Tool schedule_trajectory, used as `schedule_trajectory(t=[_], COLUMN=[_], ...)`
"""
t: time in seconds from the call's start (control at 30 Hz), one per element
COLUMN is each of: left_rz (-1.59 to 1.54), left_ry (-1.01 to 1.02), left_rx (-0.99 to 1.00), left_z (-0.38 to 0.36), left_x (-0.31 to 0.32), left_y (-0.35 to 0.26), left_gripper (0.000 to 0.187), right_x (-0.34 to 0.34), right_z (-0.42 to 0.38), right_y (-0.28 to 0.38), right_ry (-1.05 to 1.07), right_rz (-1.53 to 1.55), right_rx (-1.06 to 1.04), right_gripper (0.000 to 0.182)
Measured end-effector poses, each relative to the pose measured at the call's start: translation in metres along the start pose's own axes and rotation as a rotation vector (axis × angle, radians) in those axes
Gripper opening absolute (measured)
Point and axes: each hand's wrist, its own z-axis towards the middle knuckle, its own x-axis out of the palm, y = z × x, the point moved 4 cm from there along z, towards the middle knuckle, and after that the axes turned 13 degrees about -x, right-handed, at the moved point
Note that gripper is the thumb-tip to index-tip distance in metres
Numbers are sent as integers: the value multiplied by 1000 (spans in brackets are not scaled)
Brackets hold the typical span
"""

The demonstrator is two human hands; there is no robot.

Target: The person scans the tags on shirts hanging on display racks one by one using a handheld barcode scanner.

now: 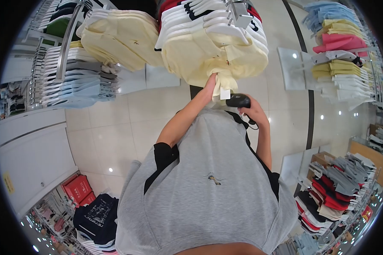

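A pale yellow polo shirt [193,53] hangs at the front of a rack of hanging shirts. My left hand [210,83] is closed on a bunched part of its lower cloth, pulling it toward me. From that cloth hangs a white tag [224,94]. My right hand [256,112] is wrapped round a black handheld barcode scanner [238,100], whose head points left at the tag from close by. Some of the left fingers are hidden by the cloth.
More yellow shirts [119,36] hang to the left, beside light blue and grey ones [81,83]. Racks of clothes [342,76] line the right side. A white cabinet [34,157] stands at left, with red boxes [77,189] near its lower end.
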Motion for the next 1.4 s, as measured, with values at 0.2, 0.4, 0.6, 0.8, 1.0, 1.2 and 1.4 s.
schedule_trajectory(t=[0.2, 0.4, 0.6, 0.8, 1.0, 1.2, 1.4], left_rz=[-63, 157, 365, 145, 139, 79, -28], left_ry=[139, -143, -84, 54, -115, -18, -74], left_rx=[-7, 145, 12, -90, 226, 278, 215], left_z=[22, 22, -12, 4, -16, -12, 10], left_x=[-9, -7, 17, -7, 30, 35, 6], left_y=[2, 9, 6, 11, -1, 5, 13], left_gripper=[39, 46, 34, 28, 44, 40, 35], right_x=[24, 40, 41, 35, 41, 28, 28], right_z=[-6, 14, 14, 8, 10, 17, 21], right_y=[0, 9, 21, 21, 12, 3, -16], right_ry=[-32, -154, -222, -117, -23, -252, -275], right_rz=[140, 68, -371, -552, 341, 381, 75], right_rx=[-2, -89, -290, -173, 142, 122, 74], right_gripper=[53, 54, 62, 55, 33, 27, 32])
